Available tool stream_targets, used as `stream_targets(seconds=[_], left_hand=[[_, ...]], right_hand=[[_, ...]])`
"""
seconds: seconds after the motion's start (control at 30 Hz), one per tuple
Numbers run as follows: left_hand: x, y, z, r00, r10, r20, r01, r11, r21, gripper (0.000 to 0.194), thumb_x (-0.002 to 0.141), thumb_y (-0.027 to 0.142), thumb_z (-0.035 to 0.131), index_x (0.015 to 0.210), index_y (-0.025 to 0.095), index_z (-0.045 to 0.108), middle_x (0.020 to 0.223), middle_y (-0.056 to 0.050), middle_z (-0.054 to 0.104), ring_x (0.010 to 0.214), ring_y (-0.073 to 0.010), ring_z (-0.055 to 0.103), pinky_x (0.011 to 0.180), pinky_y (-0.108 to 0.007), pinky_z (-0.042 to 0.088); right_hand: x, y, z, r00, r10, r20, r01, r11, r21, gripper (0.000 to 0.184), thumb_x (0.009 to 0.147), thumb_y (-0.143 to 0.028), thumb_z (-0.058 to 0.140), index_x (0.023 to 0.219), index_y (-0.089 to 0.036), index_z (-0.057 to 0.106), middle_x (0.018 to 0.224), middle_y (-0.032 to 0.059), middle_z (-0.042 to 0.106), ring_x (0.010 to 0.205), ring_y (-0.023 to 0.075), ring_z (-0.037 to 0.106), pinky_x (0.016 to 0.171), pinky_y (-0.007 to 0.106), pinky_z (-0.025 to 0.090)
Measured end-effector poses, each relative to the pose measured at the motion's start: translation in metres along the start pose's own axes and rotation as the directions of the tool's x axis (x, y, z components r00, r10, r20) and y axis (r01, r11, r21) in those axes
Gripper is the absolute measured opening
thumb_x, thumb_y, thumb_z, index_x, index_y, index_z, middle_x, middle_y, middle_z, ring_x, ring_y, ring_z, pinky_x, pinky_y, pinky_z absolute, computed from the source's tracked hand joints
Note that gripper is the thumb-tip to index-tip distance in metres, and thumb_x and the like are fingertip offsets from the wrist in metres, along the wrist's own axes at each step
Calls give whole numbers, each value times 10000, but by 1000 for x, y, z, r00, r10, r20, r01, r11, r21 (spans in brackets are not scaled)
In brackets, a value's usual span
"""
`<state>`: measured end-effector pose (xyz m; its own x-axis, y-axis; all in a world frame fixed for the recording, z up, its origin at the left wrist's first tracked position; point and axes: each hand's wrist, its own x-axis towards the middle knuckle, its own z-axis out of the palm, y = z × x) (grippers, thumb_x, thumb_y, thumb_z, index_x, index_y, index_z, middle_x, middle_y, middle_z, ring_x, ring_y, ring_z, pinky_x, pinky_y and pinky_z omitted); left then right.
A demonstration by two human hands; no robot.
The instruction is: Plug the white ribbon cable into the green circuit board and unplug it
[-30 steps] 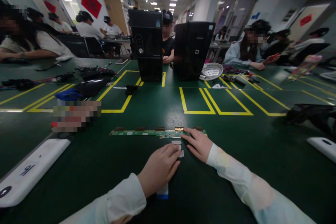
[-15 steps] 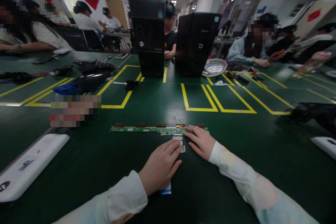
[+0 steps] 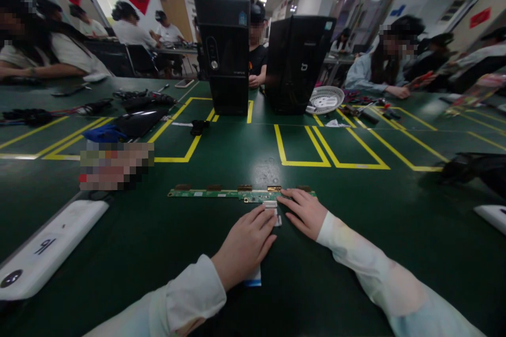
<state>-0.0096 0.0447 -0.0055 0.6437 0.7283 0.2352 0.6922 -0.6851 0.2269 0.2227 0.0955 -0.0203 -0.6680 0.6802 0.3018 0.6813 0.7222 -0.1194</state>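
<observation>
A long, narrow green circuit board (image 3: pixel 221 194) with copper-coloured tabs along its far edge lies flat on the green table. My left hand (image 3: pixel 247 242) is closed over a flat white ribbon cable (image 3: pixel 253 278), fingers pressing near its far end. That end meets the connector at the board's near edge; whether it is seated inside I cannot tell. Most of the cable is under my palm, with a blue-tipped end showing below. On the board's right part rest the spread fingertips of my right hand (image 3: pixel 304 213), its thumb just short of the cable.
Two black computer towers (image 3: pixel 229 58) stand across the table, with a white basket (image 3: pixel 326 100) beside the right one. A white device (image 3: pixel 51 247) lies at left near dark cables and a blurred-out item. Yellow tape (image 3: pixel 306 164) marks the tabletop. Other people sit around.
My left hand has slid the ribbon cable slightly forward, closing the small gap to the board's connector. My right hand keeps its place on the board. The view has shifted slightly.
</observation>
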Motion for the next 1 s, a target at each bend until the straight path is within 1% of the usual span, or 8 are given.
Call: stream_targets(seconds=[0.2,0.4,0.53,0.7,0.9,1.0], left_hand=[[1,2,-3,1000,-7,5,7,1000,8,415,950,300,424,1343,178,480,1368,-64,551,1265,-224,473,1050,-415,421],[1,4,-5,1000,-21,20,21,1000,-19,399,938,294,456,1316,175,499,1335,-64,578,1219,-222,511,1009,-401,454],[0,4,-4,1000,-20,11,20,1000,-1,408,937,295,459,1329,185,484,1352,-63,564,1240,-229,500,1006,-409,455],[1,4,-3,999,-40,31,40,999,6,417,939,301,450,1336,174,481,1381,-66,541,1275,-237,476,1006,-421,461],[0,1,0,1000,-15,-13,15,1000,-9,416,939,305,456,1338,193,481,1369,-68,554,1281,-216,480,1045,-408,437],[0,1,1,1000,-17,-14,17,1000,-6,419,939,299,454,1341,189,479,1374,-68,549,1279,-221,481,1043,-413,438]], right_hand=[[-1,2,3,1000,2,-3,-2,1000,8,417,919,-243,425,1321,-179,518,1309,151,525,1209,279,466,958,497,457],[0,1,4,1000,-15,-17,15,1000,-12,394,914,-238,437,1283,-145,542,1293,158,530,1189,280,474,961,475,455],[1,0,2,1000,-21,-10,21,1000,-19,392,920,-229,426,1278,-121,544,1287,170,536,1181,286,471,952,483,461],[1,0,2,1000,-5,-7,5,1000,2,400,923,-247,425,1296,-156,536,1297,162,532,1198,281,467,964,498,455],[0,1,4,1000,4,-6,-4,1000,-1,403,918,-240,431,1297,-154,539,1302,158,530,1195,281,469,972,495,452],[0,1,3,1000,4,-9,-4,1000,5,411,920,-246,427,1310,-171,532,1306,155,528,1200,281,467,967,501,454]])
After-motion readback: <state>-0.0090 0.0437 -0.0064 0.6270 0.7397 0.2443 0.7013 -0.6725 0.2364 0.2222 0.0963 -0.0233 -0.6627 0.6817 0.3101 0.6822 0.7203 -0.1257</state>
